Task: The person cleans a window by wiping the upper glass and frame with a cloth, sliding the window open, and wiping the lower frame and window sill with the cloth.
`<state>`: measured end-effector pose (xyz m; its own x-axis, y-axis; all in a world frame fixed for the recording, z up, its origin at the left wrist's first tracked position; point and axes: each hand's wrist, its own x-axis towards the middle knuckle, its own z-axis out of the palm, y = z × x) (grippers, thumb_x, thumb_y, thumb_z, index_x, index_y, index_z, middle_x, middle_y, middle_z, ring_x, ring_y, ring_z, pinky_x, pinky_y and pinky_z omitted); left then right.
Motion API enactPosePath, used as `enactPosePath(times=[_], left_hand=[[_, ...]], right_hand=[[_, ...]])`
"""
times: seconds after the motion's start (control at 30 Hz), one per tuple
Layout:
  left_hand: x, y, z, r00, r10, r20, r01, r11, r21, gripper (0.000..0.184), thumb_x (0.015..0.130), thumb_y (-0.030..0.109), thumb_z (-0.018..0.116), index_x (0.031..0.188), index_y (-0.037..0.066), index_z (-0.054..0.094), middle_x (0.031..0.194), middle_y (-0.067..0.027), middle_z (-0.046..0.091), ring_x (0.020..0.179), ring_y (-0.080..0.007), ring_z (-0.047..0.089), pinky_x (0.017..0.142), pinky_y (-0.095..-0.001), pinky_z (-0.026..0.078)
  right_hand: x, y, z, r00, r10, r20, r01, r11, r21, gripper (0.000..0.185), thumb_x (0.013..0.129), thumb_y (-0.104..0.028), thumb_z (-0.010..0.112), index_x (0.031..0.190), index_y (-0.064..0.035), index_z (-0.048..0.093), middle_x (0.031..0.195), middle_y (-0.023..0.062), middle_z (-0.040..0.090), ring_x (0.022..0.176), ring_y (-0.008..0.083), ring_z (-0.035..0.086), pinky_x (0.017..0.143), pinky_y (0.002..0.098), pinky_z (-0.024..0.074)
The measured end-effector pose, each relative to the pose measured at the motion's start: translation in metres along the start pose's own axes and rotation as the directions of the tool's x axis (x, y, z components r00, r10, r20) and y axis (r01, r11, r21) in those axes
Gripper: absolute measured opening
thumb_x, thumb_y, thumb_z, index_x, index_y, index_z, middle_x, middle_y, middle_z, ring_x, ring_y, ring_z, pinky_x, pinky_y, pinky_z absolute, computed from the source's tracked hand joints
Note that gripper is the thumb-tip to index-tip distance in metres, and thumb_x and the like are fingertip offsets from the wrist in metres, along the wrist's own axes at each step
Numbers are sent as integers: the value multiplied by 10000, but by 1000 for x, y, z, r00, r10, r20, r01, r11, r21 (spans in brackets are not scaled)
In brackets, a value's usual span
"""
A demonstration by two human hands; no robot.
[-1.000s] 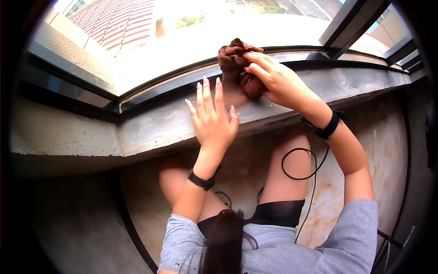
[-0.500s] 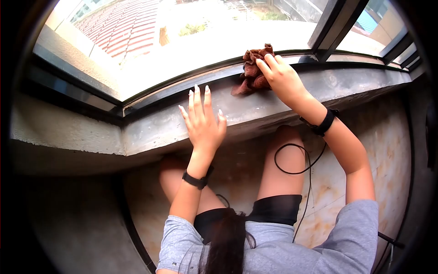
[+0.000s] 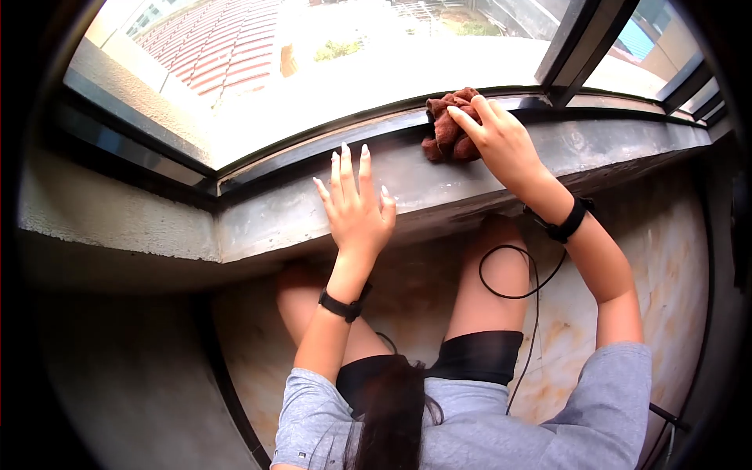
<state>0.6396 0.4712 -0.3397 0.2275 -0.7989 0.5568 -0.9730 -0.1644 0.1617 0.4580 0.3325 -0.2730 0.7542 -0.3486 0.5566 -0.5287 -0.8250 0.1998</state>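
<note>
A crumpled brown cloth [image 3: 448, 131] is bunched under my right hand [image 3: 501, 141], whose fingers are closed on its right side. The cloth lies against the lower rail of the dark window frame [image 3: 313, 157] and hangs over the grey sill [image 3: 423, 184]. My left hand [image 3: 359, 207] lies over the sill to the left of the cloth, fingers spread and holding nothing. Its fingertips reach close to the frame's lower rail. Each wrist wears a black band.
A dark upright post [image 3: 583, 51] divides the window right of the cloth. A thin black cable [image 3: 536, 313] loops over my right leg. Below the sill are my knees and a marbled tile floor [image 3: 619, 290]. A concrete ledge [image 3: 117, 207] continues left of the corner.
My right hand and the cloth have shifted slightly right and down, and the cloth is bunched more tightly. The view has shifted a little; my left hand stays spread over the sill.
</note>
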Motion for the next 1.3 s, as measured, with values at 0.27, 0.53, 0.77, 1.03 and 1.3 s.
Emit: enactPosePath(times=[0.27,0.53,0.77,1.03,1.3], left_hand=[[-1,1,0,1000,-12,-21,12,1000,8,588,740,237,427,1304,94,343,1350,-151,310,1250,-303,291,1005,-553,167],[0,1,-2,1000,3,-11,-3,1000,21,569,745,236,419,1295,100,361,1329,-154,335,1237,-307,308,1005,-548,175],[0,0,-1,1000,-5,-19,6,1000,17,573,736,234,421,1293,108,366,1326,-151,340,1230,-306,317,1002,-545,185],[0,0,0,999,-2,-41,3,1000,19,572,725,230,420,1285,116,382,1316,-142,356,1224,-299,327,1002,-542,189],[-1,-1,1,999,-11,-52,11,1000,-15,582,714,234,434,1283,118,384,1316,-146,355,1220,-298,333,1002,-542,190]], right_hand=[[-58,97,-25,920,374,115,-328,898,-292,422,633,14,597,1042,-80,550,903,77,465,858,236,509,708,312,481],[-26,68,-59,891,449,66,-415,864,-284,450,619,9,618,1053,-92,551,894,66,462,870,230,521,706,313,486],[-56,77,-70,731,492,474,-440,869,-225,354,614,26,553,939,-106,603,861,90,499,856,276,532,700,373,451],[-33,97,-42,940,333,72,-277,870,-408,411,623,0,610,1017,-109,570,885,51,473,830,221,526,671,310,485],[-53,110,-43,841,439,316,-443,894,-64,378,622,-6,560,998,-43,582,865,96,489,839,291,524,705,335,451]])
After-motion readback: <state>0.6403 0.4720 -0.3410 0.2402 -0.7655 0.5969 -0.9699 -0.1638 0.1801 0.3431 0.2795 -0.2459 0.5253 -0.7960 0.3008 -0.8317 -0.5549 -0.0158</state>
